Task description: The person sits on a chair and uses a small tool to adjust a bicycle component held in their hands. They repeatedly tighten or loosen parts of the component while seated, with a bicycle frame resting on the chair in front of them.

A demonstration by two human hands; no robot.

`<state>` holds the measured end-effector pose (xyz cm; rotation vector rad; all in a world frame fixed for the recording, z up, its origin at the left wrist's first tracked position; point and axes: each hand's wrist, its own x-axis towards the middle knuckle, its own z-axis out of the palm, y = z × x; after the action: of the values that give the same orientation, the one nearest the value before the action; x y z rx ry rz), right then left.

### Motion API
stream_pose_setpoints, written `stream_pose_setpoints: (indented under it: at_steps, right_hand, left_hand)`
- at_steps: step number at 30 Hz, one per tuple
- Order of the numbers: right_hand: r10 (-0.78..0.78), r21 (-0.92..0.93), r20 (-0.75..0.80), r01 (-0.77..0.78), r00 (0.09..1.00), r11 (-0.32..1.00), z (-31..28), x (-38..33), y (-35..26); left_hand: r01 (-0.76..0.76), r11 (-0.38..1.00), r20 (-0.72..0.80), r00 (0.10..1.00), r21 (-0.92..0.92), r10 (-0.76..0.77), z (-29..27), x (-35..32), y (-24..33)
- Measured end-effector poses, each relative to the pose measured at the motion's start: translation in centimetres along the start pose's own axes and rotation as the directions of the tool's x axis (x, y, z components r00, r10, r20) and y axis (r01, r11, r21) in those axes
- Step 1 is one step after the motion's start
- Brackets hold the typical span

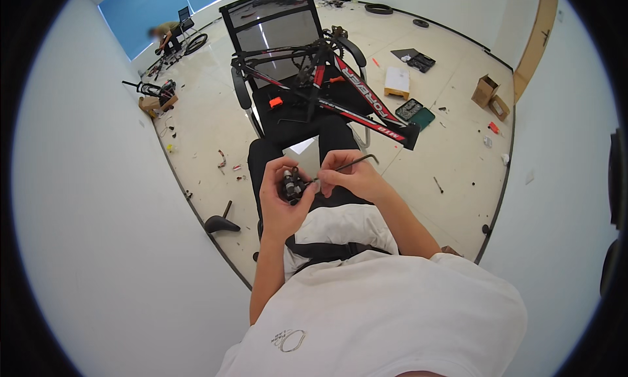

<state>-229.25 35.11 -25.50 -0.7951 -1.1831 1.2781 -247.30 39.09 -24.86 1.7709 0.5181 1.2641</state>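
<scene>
Above my lap, my left hand [280, 210] is closed around a small black and silver mechanical part that looks like a bicycle brake caliper [292, 185]. My right hand [358, 179] pinches a long dark hex key [364, 159], whose bent end sticks out to the right. The key's other end points toward the caliper; fingers hide whether it sits in a bolt. Just beyond my knees, a black and red bicycle frame [361, 89] lies across a black mesh office chair [275, 32]. An orange item [276, 102] rests on the seat.
Right of the chair are a white box [397, 81], an open tool case [409, 109] and cardboard boxes [485, 90]. A bicycle saddle [222, 224] lies at the left wall. Small parts dot the floor. A person [169, 35] bends over at the far left.
</scene>
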Motion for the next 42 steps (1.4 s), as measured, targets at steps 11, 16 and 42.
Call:
stream_pose_setpoints:
  at_steps: [11,16,42]
  right_hand:
    - [-0.076,-0.097,-0.007,0.075,0.997,0.992,-0.6,-0.2,-0.6]
    - [-0.079,-0.103,0.020,0.081,0.997,0.991,-0.9,-0.1,-0.1]
    - [0.131,-0.130,0.469,-0.078,0.874,0.988,0.7,-2.4,-2.8]
  left_hand:
    - [0.009,0.999,0.001,1.000,-0.038,-0.009,-0.1,0.0,-0.3]
    - [0.014,0.997,0.006,1.000,-0.081,-0.014,-0.3,0.0,-1.0]
    - [0.188,0.647,0.023,0.967,-0.739,-0.255,-1.6,0.3,0.5]
